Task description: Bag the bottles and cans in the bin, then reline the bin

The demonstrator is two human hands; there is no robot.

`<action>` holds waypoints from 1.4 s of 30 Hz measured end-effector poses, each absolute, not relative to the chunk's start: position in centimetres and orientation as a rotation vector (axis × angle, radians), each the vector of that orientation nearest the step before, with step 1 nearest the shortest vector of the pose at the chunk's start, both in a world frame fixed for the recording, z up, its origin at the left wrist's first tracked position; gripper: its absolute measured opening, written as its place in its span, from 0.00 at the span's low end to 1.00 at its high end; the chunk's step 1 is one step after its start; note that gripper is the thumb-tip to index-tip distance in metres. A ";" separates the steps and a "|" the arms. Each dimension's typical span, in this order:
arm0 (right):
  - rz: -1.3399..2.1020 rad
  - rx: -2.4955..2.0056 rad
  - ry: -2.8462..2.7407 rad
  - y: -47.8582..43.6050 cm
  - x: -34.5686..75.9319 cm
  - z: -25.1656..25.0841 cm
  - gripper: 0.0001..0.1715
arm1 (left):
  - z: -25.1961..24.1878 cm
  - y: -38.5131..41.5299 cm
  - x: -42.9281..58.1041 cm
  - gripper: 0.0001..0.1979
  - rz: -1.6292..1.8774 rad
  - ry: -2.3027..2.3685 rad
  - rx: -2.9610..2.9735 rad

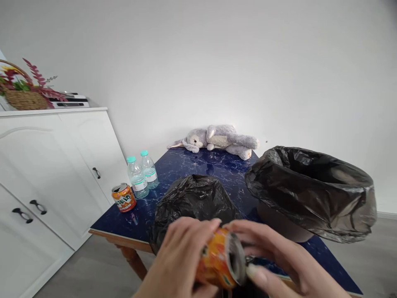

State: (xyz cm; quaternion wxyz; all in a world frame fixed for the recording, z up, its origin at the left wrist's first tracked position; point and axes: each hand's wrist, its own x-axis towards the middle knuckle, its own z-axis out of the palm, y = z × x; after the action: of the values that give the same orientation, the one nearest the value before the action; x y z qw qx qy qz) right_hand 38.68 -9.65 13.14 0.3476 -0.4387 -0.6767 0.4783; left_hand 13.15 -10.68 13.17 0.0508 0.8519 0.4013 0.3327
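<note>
My left hand (182,252) is wrapped round an orange soda can (217,260), which lies tilted on its side with its open metal top facing right. At that top, my right hand (269,252) is curled, its fingertips close to the rim. Something small and dark shows by the right thumb; I cannot make out what it is. Just behind my hands, a black plastic bag (195,194) sits at the table's front edge, its lower part hidden by my left hand. Another orange soda can (124,198) stands upright on the left of the table.
Two clear water bottles (138,178) with turquoise caps stand behind the upright can. A bin lined with a black bag (310,194) stands at right on the dark blue table (173,163). A plush rabbit (220,138) lies at the back. White cabinets (46,165) are at left.
</note>
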 end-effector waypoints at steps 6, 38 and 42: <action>0.935 -1.291 -1.980 -3.8 36.6 5.7 0.34 | 11.6 -4.5 5.4 0.33 1.399 1.541 1.651; 0.441 -1.232 -2.166 1.7 39.5 -4.1 0.30 | 0.7 2.6 3.5 0.21 1.421 1.648 1.805; 0.428 -1.225 -2.154 1.7 39.4 -4.2 0.29 | 0.7 5.9 2.7 0.22 1.497 1.688 1.595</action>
State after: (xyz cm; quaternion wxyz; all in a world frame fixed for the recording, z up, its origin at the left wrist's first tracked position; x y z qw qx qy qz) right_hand 39.41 1.74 -4.16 0.3084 -0.4633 -0.8149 0.1617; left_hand 2.73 5.88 0.65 0.1880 0.5669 0.6001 0.5321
